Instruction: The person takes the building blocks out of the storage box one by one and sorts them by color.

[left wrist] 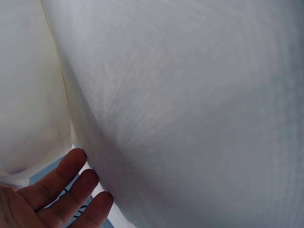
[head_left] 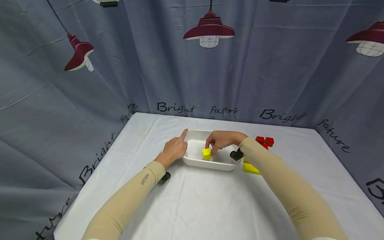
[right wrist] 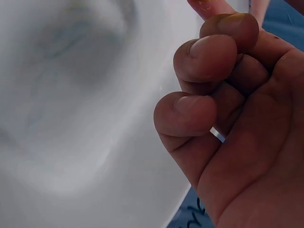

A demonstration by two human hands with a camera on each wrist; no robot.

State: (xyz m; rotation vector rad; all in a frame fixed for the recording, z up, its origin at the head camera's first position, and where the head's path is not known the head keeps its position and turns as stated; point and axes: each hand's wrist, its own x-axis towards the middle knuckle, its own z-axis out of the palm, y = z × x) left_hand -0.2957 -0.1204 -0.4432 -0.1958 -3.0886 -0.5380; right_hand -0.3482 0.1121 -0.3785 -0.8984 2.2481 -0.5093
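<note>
A white rectangular tray [head_left: 210,164] rests on the cloth-covered table. My right hand [head_left: 223,139] reaches over it and pinches a yellow cube [head_left: 206,154] low inside the tray. In the right wrist view the right hand [right wrist: 237,109] has its other fingers curled, and the cube itself is hidden. At the tray's left end is my left hand [head_left: 175,148], index finger stretched along the rim. The left wrist view shows the left hand [left wrist: 66,199] with fingers loosely extended beside the tray's outer wall.
Several red blocks [head_left: 269,142] lie to the right of the tray, partly behind the right forearm. Yellow blocks [head_left: 251,168] are nearer, also partly covered by that sleeve. A grey printed curtain [head_left: 168,66] hangs behind the white tablecloth [head_left: 204,203].
</note>
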